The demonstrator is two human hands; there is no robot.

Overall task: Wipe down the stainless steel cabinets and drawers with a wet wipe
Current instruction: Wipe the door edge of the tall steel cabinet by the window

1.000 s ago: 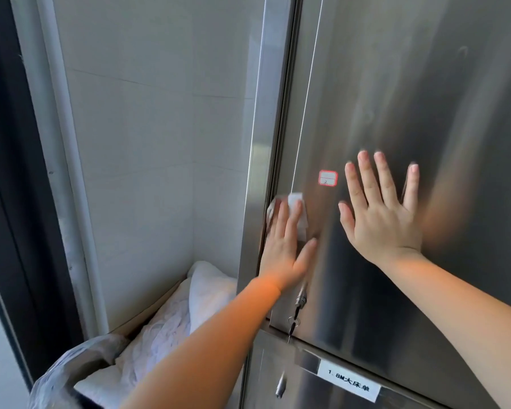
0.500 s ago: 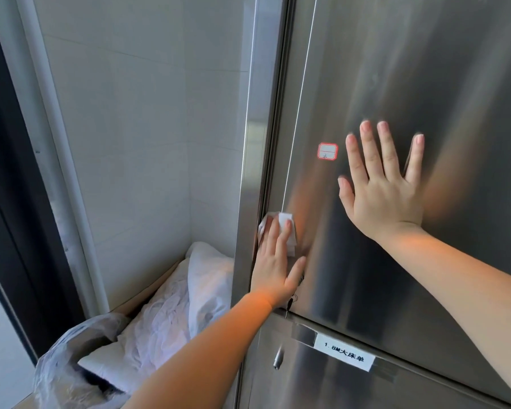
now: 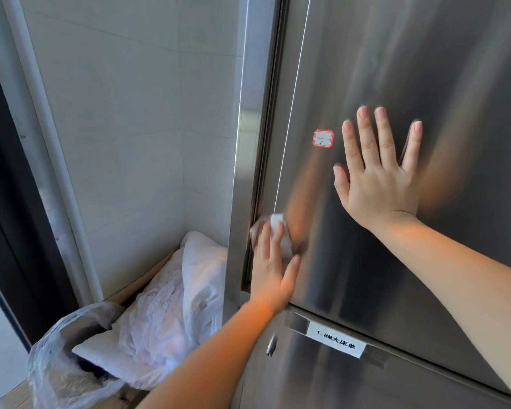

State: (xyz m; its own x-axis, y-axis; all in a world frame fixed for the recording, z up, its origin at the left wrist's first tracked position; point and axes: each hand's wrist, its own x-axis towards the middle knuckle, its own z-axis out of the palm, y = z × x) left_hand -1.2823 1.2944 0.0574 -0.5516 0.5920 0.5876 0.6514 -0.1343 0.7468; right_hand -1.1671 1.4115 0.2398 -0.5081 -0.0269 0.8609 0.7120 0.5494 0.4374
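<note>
A tall stainless steel cabinet door (image 3: 366,69) fills the right of the view, with a small red-bordered sticker (image 3: 323,138) on it. My left hand (image 3: 273,270) presses a white wet wipe (image 3: 283,236) flat against the door's left edge, near its lower corner, with straight fingers. My right hand (image 3: 376,175) lies flat on the door with fingers spread, to the right of the sticker. Below the door is a steel drawer front (image 3: 337,385) with a white label (image 3: 335,343) and a small key (image 3: 271,345).
A steel frame post (image 3: 245,143) runs up the cabinet's left side. A tiled wall (image 3: 124,128) stands to the left. Below it, white linen (image 3: 174,305) lies in a box, beside a clear plastic bag (image 3: 56,358). A dark door frame (image 3: 9,216) borders the far left.
My left hand slid the wipe down the door's left edge, from beside the sticker toward the lower corner. My right hand stayed flat on the door.
</note>
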